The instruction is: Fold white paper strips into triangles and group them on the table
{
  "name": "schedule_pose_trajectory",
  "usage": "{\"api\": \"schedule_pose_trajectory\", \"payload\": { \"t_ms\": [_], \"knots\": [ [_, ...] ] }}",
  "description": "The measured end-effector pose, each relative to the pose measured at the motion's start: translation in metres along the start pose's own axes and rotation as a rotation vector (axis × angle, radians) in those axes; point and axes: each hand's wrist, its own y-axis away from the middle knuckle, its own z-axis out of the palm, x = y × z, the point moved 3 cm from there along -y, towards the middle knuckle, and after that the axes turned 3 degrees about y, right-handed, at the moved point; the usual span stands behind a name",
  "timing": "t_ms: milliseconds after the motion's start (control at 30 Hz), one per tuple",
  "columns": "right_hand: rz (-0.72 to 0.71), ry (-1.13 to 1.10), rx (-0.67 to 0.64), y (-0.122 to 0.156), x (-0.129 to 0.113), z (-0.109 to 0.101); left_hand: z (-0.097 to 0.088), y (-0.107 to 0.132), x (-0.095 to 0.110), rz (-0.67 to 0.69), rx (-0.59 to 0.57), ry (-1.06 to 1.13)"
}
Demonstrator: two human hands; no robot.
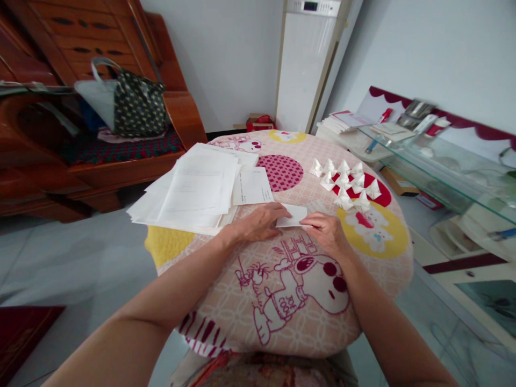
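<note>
1. So the round table under a pale pink patterned cloth (pixel 226 290) makes a handy clock, with 12 at the far edge and 6 at the person's lap.
2. The small folded white paper rectangle (pixel 295 215) is just on the 12 o'clock side of the middle, with both hands on it.
3. Left hand (pixel 262 221): comes in from around 8 o'clock, fingers close together and laid over the paper's left end. Can't tell whether the thumb is clamped underneath or just resting beside it.
4. Right hand (pixel 325 230): comes in from about 4, thumb and fingertips pinched on the paper's right end, other fingers curled in.
5. Over at 10 there's a big messy stack of loose white paper sheets (pixel 197 183), edges fanned out every which way. A smaller white sheet with dark print (pixel 253 185) sits against its right side, near 11, just past the left hand.
6. At 2 there's a cluster of little white pointed folded-paper shapes (pixel 343 180), bunched partly over a red round patch (pixel 382 184). The nearest ones are right by the yellow round patch with cartoon bears (pixel 387 236) at 3.
7. A white cartoon dog outlined in dark pink (pixel 322 285) is printed around 5.
8. Off the table, toward 10, a black bag with a pale pattern (pixel 137 105) sits on a reddish-brown wooden seat (pixel 187 126).
</note>
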Motion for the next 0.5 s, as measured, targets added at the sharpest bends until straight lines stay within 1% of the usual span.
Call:
{"api": "schedule_pose_trajectory", "payload": {
  "t_ms": [100,167,233,333,400,500],
  "knots": [
    [0.023,-0.044,-0.053,0.000,-0.001,-0.003,0.003,-0.003,0.009,0.052,-0.012,0.094],
    [0.096,-0.087,-0.112,0.001,0.001,-0.004,0.004,-0.004,0.011,0.035,-0.003,0.161],
    [0.234,-0.156,-0.158,0.002,0.006,-0.004,0.006,-0.004,0.011,-0.047,0.032,0.198],
    [0.424,-0.288,-0.165,0.003,0.012,-0.003,0.008,-0.005,0.006,-0.224,0.079,0.206],
    [0.488,-0.357,-0.139,0.003,0.014,0.000,0.008,-0.006,0.003,-0.329,0.119,0.209],
    [0.553,-0.416,-0.068,0.002,0.015,0.006,0.008,-0.008,-0.001,-0.452,0.196,0.225]
  ]
}}
